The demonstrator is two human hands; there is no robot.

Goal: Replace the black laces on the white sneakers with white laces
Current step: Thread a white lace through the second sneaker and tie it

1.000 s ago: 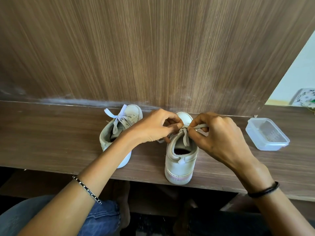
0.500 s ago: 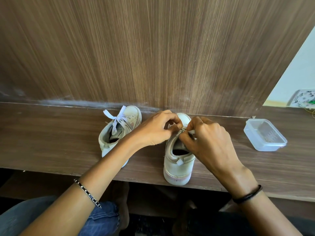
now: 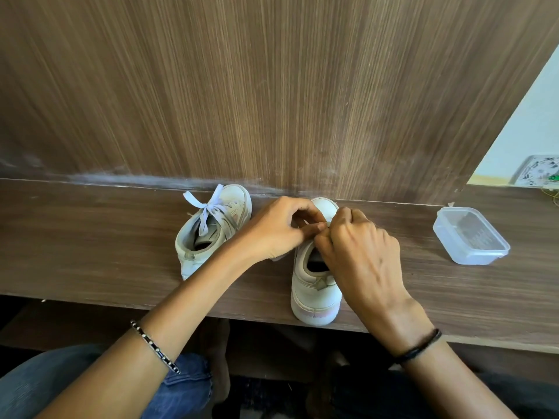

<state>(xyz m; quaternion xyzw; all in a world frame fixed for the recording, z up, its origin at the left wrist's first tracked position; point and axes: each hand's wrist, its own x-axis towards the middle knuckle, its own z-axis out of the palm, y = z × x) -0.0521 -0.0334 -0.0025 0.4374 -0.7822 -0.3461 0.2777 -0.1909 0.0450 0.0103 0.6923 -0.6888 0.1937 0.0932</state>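
Bottom left of frame: a knee in blue jeans (image 3: 45, 385), below the tabletop (image 3: 90, 252) edge. Both forearms reach up from bottom; beaded bracelet (image 3: 154, 346) on the L one, black band (image 3: 419, 347) on the R wrist. Lower centre: near sneaker (image 3: 314, 300), white, upright, heel right at the tabletop's front edge, toe pointing away toward the back panel. Both hands meet over its tongue/eyelet area, mid-frame. L hand (image 3: 272, 228) comes in from the left w/ fingers curled, thumb and forefinger tips pressed together; its grip pinches the white lace (image 3: 305, 223), of which only a pale sliver shows btwn the fingers. R hand (image 3: 363, 252) comes over the shoe's right side, knuckles up, fingers curled tight down; its grip is closed on the same lace, tips touching the L hand's. How the lace runs under the fingers: can't tell. Left of the hands, a bit further back: 2nd sneaker (image 3: 208, 234), white, angled w/ toe toward upper right, already laced in white and tied in a bow (image 3: 205, 204); L wrist passes just beside it. Right side, well apart from the shoes: clear plastic box (image 3: 470, 238) w/ lid on, on the tabletop. Behind everything: wood-grain panel (image 3: 272, 86) filling the upper frame, shoe toes near its base. Far upper right: pale wall (image 3: 532, 125) and a patterned object (image 3: 538, 170) at the edge, too small to ID.
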